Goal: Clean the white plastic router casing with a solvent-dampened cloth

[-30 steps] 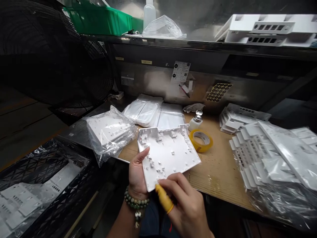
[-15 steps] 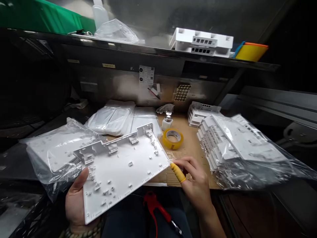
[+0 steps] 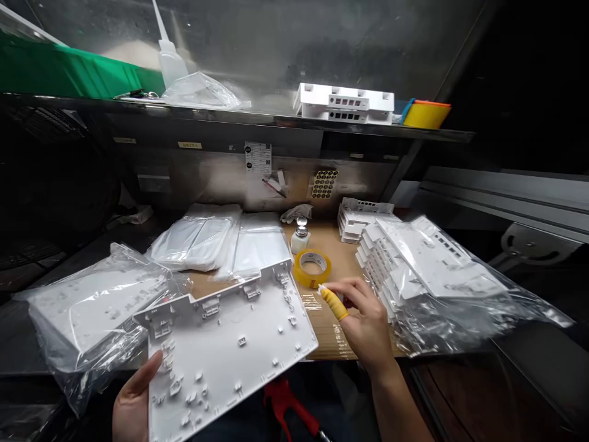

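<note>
My left hand point(image 3: 133, 402) grips the left edge of a white plastic housing panel point(image 3: 257, 359), its thumb on the inner face. The panel is tilted, its inner side with clips and posts turned towards me. To the right of it, apart from its edge, is my right hand point(image 3: 363, 316), with a yellow cover on the thumb. Thumb and forefinger are pinched together on a small white scrap point(image 3: 321, 288), perhaps cloth or tissue; most of it is hidden. Just beyond the fingertips lies a roll of yellow tape point(image 3: 326, 270), with a small pump-top bottle point(image 3: 300, 240) behind it.
Bagged white panels point(image 3: 92, 307) lie at left, and clear plastic bags point(image 3: 197, 236) behind the held panel. Stacked white housings point(image 3: 377, 264) stand at right under plastic film. A red air gun point(image 3: 292, 408) is below the table edge. A shelf point(image 3: 257, 116) crosses the back.
My right hand has come away from the panel's right corner, and a gap shows between them. The panel sits lower in view. The head camera has tilted up and turned slightly right.
</note>
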A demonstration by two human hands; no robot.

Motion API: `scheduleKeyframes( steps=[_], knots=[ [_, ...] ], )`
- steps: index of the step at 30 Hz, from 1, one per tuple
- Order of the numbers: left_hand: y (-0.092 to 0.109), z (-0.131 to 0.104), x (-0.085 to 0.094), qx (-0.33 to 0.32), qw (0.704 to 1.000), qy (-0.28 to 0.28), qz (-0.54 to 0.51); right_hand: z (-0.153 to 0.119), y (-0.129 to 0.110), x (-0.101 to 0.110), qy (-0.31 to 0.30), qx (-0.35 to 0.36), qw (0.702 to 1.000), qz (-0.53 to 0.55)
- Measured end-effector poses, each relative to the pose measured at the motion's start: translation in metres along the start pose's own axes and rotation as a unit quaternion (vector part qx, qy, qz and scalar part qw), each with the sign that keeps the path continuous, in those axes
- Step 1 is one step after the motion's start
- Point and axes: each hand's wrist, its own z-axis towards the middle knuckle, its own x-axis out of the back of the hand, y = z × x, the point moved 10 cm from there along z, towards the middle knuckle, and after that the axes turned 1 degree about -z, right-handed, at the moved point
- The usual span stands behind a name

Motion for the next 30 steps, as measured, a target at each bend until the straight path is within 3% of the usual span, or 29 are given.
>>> scheduleKeyframes(
  steps=[3, 6, 11, 15, 19, 23, 27, 30],
  knots=[
    [-0.008, -0.001, -0.011, 0.001, 1.000, -0.025, 0.001, 0.019, -0.022, 0.005, 0.030, 0.017, 0.998, 0.043],
    [-0.011, -0.002, -0.008, -0.004, 0.999, -0.046, 0.006, 0.032, -0.029, -0.002, 0.019, 0.020, 0.998, 0.048],
    [-0.005, -0.002, 0.009, -0.006, 0.998, -0.052, 0.021, 0.036, -0.009, -0.007, 0.016, -0.012, 0.999, 0.050],
    [0.003, 0.001, -0.001, -0.063, 0.997, -0.041, 0.018, 0.031, 0.015, -0.007, 0.002, -0.027, 0.999, 0.024],
    [0.002, 0.003, -0.012, -0.131, 0.990, 0.028, 0.037, 0.029, 0.024, 0.000, 0.042, -0.032, 0.999, 0.014],
    [-0.006, 0.008, -0.032, -0.168, 0.974, 0.093, 0.120, 0.021, -0.022, -0.001, 0.062, 0.028, 0.994, 0.086],
    [-0.015, 0.016, -0.067, -0.195, 0.945, 0.086, 0.249, 0.007, -0.080, -0.007, 0.065, 0.099, 0.983, 0.140],
    [-0.026, 0.020, -0.080, -0.197, 0.937, 0.059, 0.281, 0.000, -0.106, -0.016, 0.078, 0.112, 0.976, 0.169]
  ],
)
